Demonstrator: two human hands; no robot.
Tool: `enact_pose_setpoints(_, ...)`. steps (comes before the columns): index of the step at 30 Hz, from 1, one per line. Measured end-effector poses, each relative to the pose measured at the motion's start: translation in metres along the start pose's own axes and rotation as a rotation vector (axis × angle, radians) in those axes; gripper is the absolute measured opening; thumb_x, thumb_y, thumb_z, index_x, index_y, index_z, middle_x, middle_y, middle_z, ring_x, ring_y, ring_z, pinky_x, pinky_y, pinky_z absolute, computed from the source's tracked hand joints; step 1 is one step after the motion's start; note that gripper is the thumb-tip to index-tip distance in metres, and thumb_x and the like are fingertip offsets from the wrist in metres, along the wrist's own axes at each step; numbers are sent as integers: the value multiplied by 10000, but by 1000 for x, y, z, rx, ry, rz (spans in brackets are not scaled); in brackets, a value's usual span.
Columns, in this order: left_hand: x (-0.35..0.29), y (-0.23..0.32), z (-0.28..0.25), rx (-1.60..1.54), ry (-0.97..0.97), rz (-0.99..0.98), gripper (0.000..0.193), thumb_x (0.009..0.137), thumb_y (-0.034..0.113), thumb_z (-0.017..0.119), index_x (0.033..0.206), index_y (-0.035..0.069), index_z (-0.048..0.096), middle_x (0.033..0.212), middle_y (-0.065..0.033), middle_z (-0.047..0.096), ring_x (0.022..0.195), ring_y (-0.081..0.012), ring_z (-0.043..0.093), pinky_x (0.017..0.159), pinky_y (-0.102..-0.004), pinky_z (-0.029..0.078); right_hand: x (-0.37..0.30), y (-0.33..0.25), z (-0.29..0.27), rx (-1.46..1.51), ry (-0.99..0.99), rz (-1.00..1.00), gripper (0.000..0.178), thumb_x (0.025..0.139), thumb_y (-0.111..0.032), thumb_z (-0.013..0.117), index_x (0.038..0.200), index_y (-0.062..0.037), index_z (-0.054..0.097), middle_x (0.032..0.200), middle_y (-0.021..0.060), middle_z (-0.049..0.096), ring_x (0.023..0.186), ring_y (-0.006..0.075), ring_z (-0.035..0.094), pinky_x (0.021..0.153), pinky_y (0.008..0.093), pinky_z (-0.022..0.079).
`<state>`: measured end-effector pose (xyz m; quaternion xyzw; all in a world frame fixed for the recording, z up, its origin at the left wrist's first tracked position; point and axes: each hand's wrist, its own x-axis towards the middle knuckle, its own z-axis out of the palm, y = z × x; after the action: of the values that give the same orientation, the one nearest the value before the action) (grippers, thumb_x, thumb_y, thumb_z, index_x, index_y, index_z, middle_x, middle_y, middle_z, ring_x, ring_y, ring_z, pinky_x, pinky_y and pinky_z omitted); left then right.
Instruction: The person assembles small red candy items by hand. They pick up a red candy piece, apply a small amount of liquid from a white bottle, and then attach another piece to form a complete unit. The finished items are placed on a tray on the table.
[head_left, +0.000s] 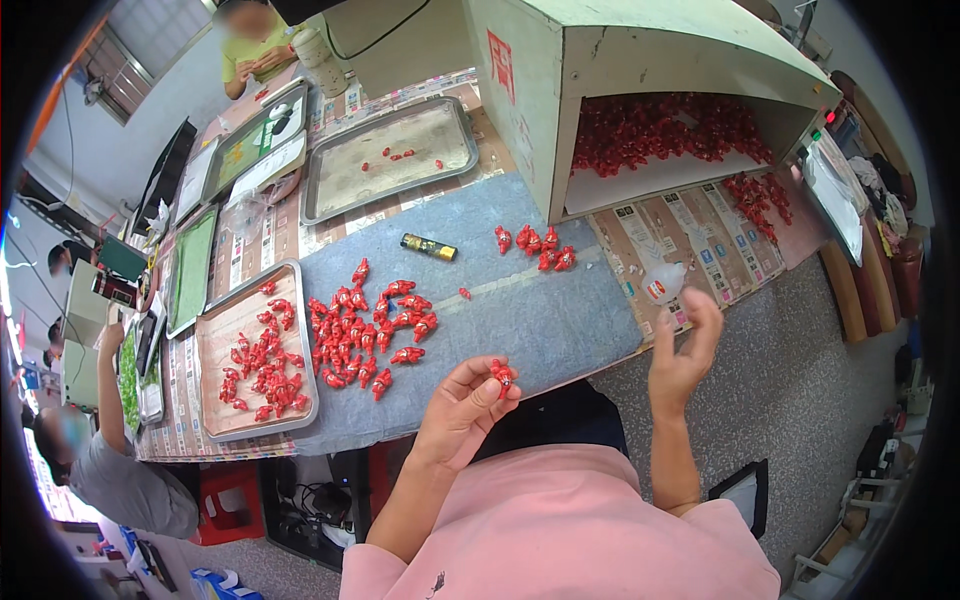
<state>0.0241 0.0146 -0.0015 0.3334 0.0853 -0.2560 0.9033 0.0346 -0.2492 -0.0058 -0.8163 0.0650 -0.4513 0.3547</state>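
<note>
Between the thumb and fingers of my left hand (465,410) is a small red figurine (502,377), held above the table's front edge. My right hand (685,350) is raised at the right with fingers apart. Just past its fingertips is a small translucent white bottle (662,284) with a red label; I cannot tell whether they touch. A loose spread of red figurines (368,336) lies on the blue-grey cloth (540,310), with a smaller cluster (548,256) farther right. A tiny red piece (464,293) lies between them, below a black-and-yellow cylinder (428,247).
At left, a metal tray (312,390) holds more red figurines. Behind it, another tray (330,205) carries several small red pieces. A pale open-fronted box (540,130) full of red parts stands at back right, with a pile (760,203) beside it. Other people sit at far left and back.
</note>
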Motion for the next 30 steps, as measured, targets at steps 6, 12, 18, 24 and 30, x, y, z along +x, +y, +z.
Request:
enact_pose_setpoints(6, -5, 1, -1, -21, -1, 29, 255, 885, 51, 652, 1134, 46, 602, 1045, -88, 655, 917, -179, 660, 830, -306, 555, -17, -46, 12, 339, -474, -4, 150, 806, -40, 691, 949, -14, 654, 941, 123, 647, 883, 263, 617, 792, 341, 481)
enact_pose_setpoints(12, -13, 3, -6, -39, 18, 47, 262, 878, 49, 659, 1133, 42, 596, 1038, -84, 651, 919, -176, 656, 828, -301, 558, -34, -62, 34, 518, -621, 49, 122, 798, -57, 707, 908, -24, 667, 892, 125, 662, 820, 283, 618, 728, 355, 489)
enact_pose_setpoints(18, -17, 3, -12, -56, 21, 54, 258, 878, 47, 659, 1126, 37, 591, 1040, -85, 648, 919, -176, 655, 830, -301, 559, -37, -67, 37, 519, -663, 48, 104, 803, -61, 703, 890, -20, 662, 882, 120, 665, 809, 278, 618, 708, 353, 485)
enact_pose_setpoints(24, -20, 4, -15, -46, 25, 86, 273, 850, 52, 695, 1103, 41, 593, 1033, -80, 645, 920, -176, 650, 836, -303, 553, -35, -71, 40, 498, -810, 110, 100, 805, -57, 694, 889, -16, 659, 853, 127, 655, 779, 281, 609, 700, 356, 479)
enact_pose_setpoints(30, -25, 8, -21, 43, 48, 167, 297, 817, 37, 726, 1084, 42, 596, 1037, -77, 643, 927, -178, 648, 841, -299, 543, -16, -70, 82, 379, -739, -97, 151, 797, -56, 673, 943, -25, 647, 934, 118, 628, 887, 297, 586, 774, 389, 466)
